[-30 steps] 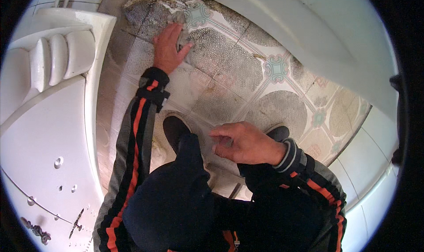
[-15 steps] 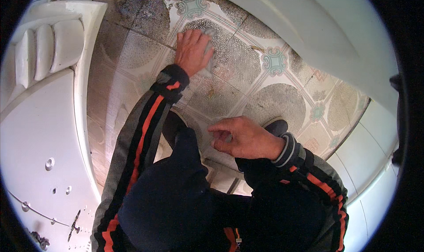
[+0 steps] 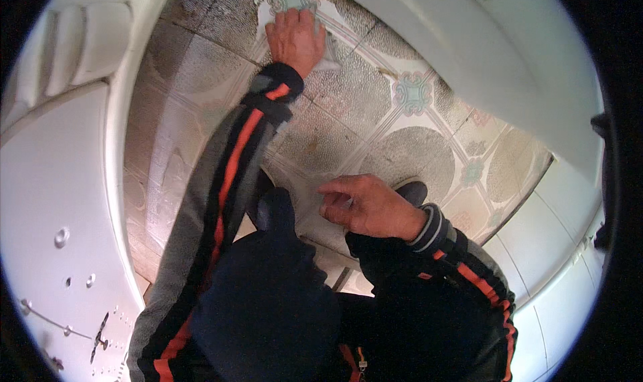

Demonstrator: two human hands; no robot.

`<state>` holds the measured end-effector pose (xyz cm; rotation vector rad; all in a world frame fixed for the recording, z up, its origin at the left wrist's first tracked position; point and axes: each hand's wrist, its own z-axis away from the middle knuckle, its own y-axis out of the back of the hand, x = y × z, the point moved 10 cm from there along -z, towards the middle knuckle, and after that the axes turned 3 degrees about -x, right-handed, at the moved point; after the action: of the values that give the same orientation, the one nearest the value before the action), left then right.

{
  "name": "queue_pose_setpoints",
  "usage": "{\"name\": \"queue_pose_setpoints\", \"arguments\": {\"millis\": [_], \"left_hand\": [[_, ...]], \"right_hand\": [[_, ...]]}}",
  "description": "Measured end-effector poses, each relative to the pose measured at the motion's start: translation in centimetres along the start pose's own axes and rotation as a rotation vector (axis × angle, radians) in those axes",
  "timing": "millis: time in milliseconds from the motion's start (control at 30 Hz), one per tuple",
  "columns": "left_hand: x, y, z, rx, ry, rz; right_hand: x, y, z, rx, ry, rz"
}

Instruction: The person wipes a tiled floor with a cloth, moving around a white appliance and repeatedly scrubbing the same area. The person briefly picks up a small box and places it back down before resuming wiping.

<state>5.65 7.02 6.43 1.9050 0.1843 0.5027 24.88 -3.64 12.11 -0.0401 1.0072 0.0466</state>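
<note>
My left hand [image 3: 295, 43] reaches out over the patterned tile floor [image 3: 315, 137], palm down on a pale grey cloth [image 3: 328, 59]. Most of that cloth is hidden under the palm and fingers; only its edge shows on the right side. My right hand [image 3: 372, 208] hangs above my right knee. Its fingers are loosely bent, with a gap between thumb and forefinger, and nothing shows in them.
A white bathtub-like shell [image 3: 60, 181] with moulded ridges and small round jets stands on the left. Another smooth white curved body [image 3: 482, 53] borders the floor at upper right. White wall tiles [image 3: 536, 248] rise on the right. My shoes [image 3: 412, 192] are on the floor.
My left hand has slid forward, away from me, with the cloth over the tiles. The right hand has stayed nearly in place. The view has shifted slightly.
</note>
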Motion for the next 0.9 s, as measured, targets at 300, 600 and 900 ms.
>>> {"name": "queue_pose_setpoints", "arguments": {"millis": [300, 600, 900], "left_hand": [[0.7, -1.3, -0.1, -0.383, -0.006, -0.11], [0.2, -4.3, 3.3, -0.179, -0.11, 0.042], [-7.7, -2.1, 0.4, 0.146, 0.019, -0.18]], "right_hand": [[-0.3, -1.2, -0.1, -0.156, 0.016, 0.114], [-1.9, -0.9, -0.2, -0.055, 0.206, 0.014], [2.6, -3.2, 2.5, -0.352, 0.011, 0.072]]}}
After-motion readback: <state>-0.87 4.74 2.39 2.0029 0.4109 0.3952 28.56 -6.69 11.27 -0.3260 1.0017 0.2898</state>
